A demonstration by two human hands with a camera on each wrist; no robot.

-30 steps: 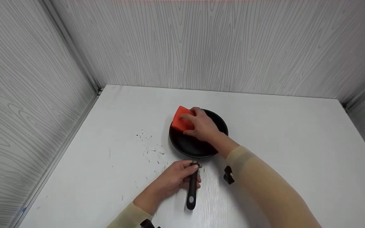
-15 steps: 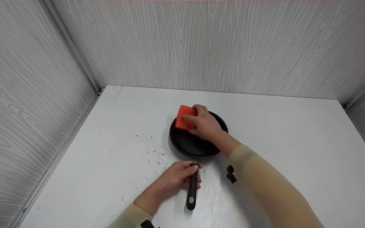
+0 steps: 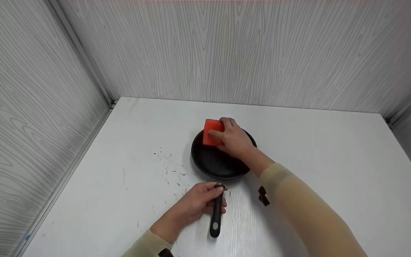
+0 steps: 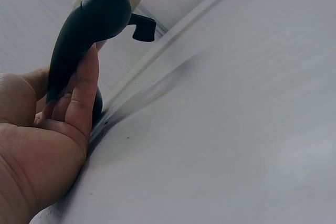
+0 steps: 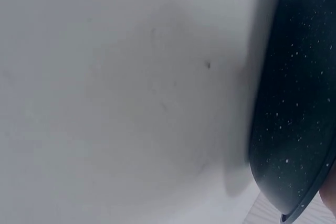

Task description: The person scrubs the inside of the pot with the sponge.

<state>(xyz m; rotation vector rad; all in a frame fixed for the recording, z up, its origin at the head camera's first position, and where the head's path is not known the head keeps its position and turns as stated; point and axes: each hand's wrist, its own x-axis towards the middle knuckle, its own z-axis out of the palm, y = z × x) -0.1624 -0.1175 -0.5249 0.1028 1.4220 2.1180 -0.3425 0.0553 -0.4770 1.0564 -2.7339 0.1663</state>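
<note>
A black frying pan [image 3: 218, 166] sits on the white table in the head view, its handle [image 3: 215, 221] pointing toward the person. My left hand [image 3: 198, 200] grips that handle near the pan, thumb on top and fingers underneath; in the left wrist view the fingers of the left hand [image 4: 58, 135] are curled up against the dark handle [image 4: 84, 35]. Inside the pan, at its far left rim, my right hand [image 3: 236, 139] holds an orange-red sponge-like block [image 3: 211, 132] between thumb and fingers. The right wrist view shows the speckled outer side of the pan [image 5: 294, 98], with little of the hand visible.
Dark crumbs and smudges [image 3: 173, 170] are scattered on the table [image 3: 319, 160] left of the pan. Grey wood-grain panels [image 3: 205, 53] stand behind the table and along both sides.
My right hand has slid the orange-red block a little to the right along the pan's far side, and the block has turned slightly. The left hand keeps its grip on the handle.
</note>
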